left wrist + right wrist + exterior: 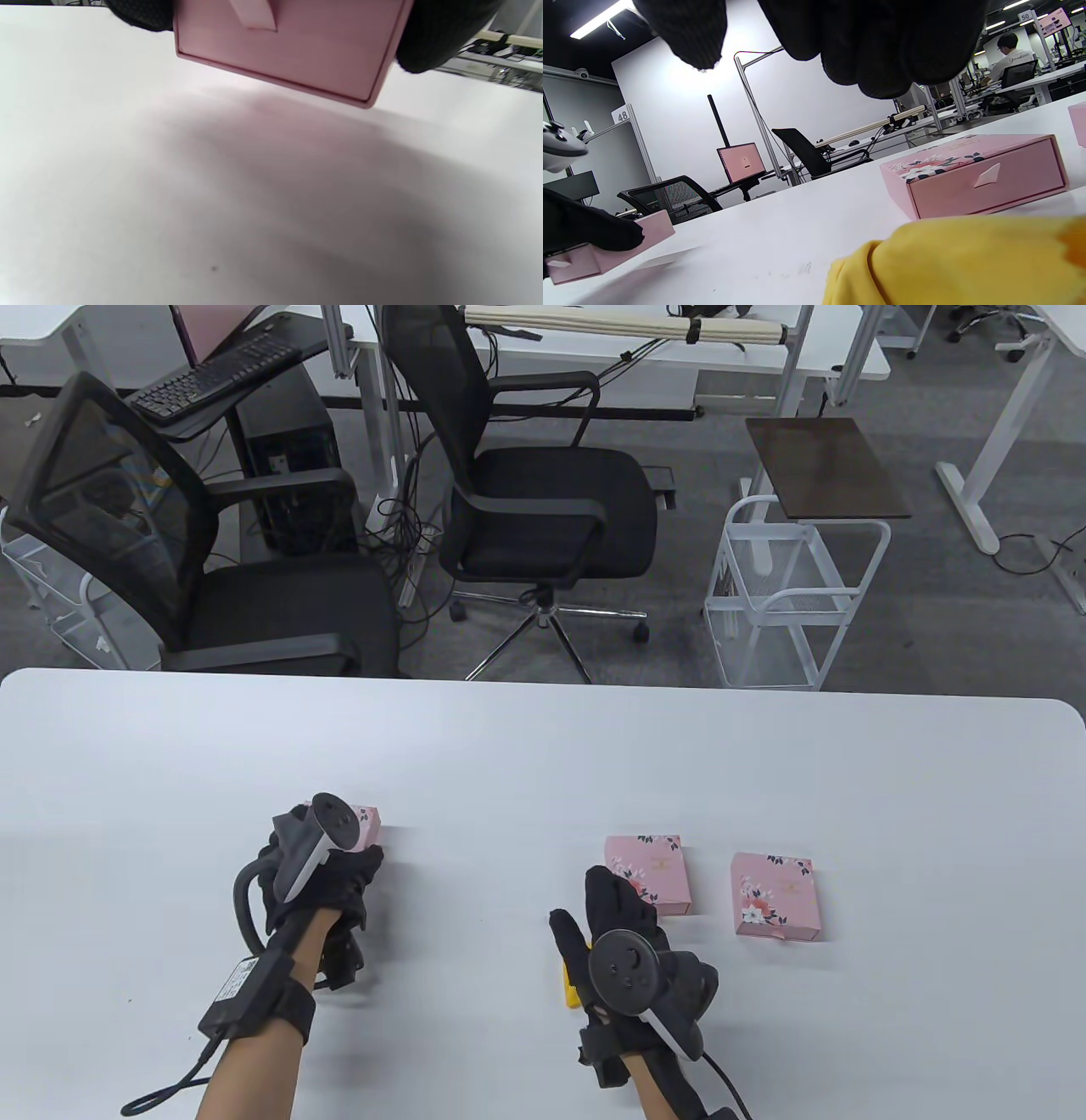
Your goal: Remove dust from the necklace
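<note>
- We see three flat, square pink cardboard boxes with a printed flower pattern on the lids; each has a drawer front with a small ribbon pull tab.
- The necklace itself is not visible to us; we cannot tell which box holds it.
- The left hand (327,869) grips the first box (366,824), gloved fingers curled round its sides; the left wrist view shows it tilted, lifted off the smooth white table (543,763), its tab face (254,15) toward the wrist camera.
- The right hand (632,937) has its fingers straight and together, thumb spread, lying over a soft yellow cloth (573,984); we cannot tell whether it pinches the cloth.
- The middle box (649,869) lies flat just beyond the right fingertips, drawer front toward the person.
- The third box (776,895) lies flat to its right, slightly apart, facing the same way.
- Beyond the table stand two black mesh office chairs (543,492) and a white wire cart (789,594), well clear of the hands.
</note>
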{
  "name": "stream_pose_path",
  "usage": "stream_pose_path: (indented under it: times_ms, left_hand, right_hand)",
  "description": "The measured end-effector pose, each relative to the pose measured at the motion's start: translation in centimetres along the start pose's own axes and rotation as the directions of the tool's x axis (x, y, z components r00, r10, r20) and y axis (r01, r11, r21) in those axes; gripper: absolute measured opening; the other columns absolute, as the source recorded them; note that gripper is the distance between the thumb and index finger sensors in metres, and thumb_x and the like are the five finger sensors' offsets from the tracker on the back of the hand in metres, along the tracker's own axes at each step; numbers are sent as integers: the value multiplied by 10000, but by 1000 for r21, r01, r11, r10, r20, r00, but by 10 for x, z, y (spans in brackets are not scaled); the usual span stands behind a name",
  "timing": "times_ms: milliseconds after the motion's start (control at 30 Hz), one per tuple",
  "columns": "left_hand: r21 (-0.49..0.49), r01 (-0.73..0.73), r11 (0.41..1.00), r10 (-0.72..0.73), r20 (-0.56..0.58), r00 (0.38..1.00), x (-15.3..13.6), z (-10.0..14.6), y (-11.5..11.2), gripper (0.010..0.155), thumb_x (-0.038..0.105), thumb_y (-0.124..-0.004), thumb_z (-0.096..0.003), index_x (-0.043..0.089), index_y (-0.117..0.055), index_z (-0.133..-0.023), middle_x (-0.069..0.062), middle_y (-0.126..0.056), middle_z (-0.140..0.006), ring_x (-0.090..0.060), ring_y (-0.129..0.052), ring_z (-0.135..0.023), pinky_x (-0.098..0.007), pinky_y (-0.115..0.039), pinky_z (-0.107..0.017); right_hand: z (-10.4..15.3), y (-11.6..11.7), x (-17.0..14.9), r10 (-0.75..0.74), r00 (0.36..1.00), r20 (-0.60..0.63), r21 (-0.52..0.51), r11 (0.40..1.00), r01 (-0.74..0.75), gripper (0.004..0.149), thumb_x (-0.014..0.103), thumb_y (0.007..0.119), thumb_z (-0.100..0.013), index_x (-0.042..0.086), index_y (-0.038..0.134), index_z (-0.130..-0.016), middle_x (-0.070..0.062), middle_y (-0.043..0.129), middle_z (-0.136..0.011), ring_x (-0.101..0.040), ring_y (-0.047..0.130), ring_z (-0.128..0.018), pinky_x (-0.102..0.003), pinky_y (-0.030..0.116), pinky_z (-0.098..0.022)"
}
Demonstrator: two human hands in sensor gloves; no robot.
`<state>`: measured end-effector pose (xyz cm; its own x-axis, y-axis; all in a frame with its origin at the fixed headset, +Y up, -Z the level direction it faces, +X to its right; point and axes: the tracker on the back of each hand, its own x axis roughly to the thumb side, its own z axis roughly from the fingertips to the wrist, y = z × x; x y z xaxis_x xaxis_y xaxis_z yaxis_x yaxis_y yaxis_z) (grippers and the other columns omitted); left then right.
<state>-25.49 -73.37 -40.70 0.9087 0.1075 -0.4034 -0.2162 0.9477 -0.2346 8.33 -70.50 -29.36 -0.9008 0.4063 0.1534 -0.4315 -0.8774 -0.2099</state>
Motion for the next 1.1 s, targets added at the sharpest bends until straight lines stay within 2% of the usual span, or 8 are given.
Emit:
stream_pose_path:
  times_ms: [200, 300, 500, 667, 733, 833, 1033, 1100]
  left_hand:
    - [29, -2, 1000, -2, 145, 989, 40, 34, 3, 1027, 695, -742, -569, 108, -157, -1176, -389, -347, -1175, -574, -451, -972, -646, -532, -715]
    - [-2, 26, 1000, -25, 193, 981, 66, 45, -10, 1011, 695, -737, -572, 136, -154, -1179, -388, -341, -1176, -574, -447, -974, -646, -530, -718]
    - [-47, 80, 996, -69, 205, 976, 100, 55, -36, 991, 696, -722, -580, 176, -123, -1175, -399, -331, -1171, -582, -439, -967, -650, -524, -714]
    - [-75, 99, 992, -85, 163, 983, 111, 57, -53, 910, 681, -712, -589, 252, -177, -1188, -430, -317, -1154, -605, -414, -947, -666, -505, -698]
    - [-132, 96, 987, -74, 156, 985, 114, 57, -60, 905, 695, -659, -595, 246, -135, -1180, -441, -279, -1145, -611, -387, -941, -667, -488, -698]
    - [-141, 109, 984, -82, 182, 980, 115, 59, -63, 929, 738, -574, -571, 215, -99, -1174, -447, -281, -1143, -607, -398, -935, -663, -491, -697]
    - [-214, 19, 977, 38, 259, 965, 102, 64, -53, 906, 738, -495, -565, 203, -101, -1180, -434, -254, -1157, -598, -388, -949, -657, -484, -707]
    - [-197, -40, 980, 93, 267, 959, 93, 70, -45, 892, 722, -504, -572, 198, -121, -1184, -431, -263, -1160, -597, -390, -951, -658, -482, -707]
  right_hand:
    - [0, -3, -2, -28, 1000, -14, -3, 1000, 28, 675, 460, 709, -655, 6, 516, -1116, -336, 607, -1080, -573, 740, -851, -611, 686, -626]
    - [0, -1, -3, -12, 1000, -15, 5, 1000, 12, 674, 460, 708, -656, 6, 516, -1116, -336, 606, -1081, -574, 742, -850, -610, 687, -626]
    - [0, 0, -6, -15, 1000, -26, 16, 1000, 16, 676, 461, 708, -656, 6, 515, -1117, -338, 606, -1080, -575, 741, -849, -610, 687, -625]
    - [0, 0, -6, -33, 999, -30, 23, 999, 34, 671, 460, 706, -657, 8, 518, -1116, -335, 610, -1079, -573, 743, -848, -608, 690, -623]
    - [0, 0, -4, -21, 1000, -21, 26, 999, 22, 672, 461, 706, -657, 8, 519, -1116, -335, 610, -1080, -572, 744, -849, -607, 690, -624]
    - [1, 1, -2, -6, 1000, -10, 30, 1000, 6, 671, 461, 705, -658, 8, 519, -1117, -337, 608, -1080, -572, 742, -851, -607, 689, -625]
    - [2, 2, 0, 19, 1000, 0, 28, 999, -19, 674, 462, 705, -657, 7, 519, -1117, -338, 604, -1082, -576, 737, -851, -609, 687, -626]
    - [2, 2, 1, 31, 1000, 5, 25, 999, -31, 673, 463, 705, -657, 7, 520, -1117, -338, 605, -1081, -572, 744, -847, -606, 690, -623]
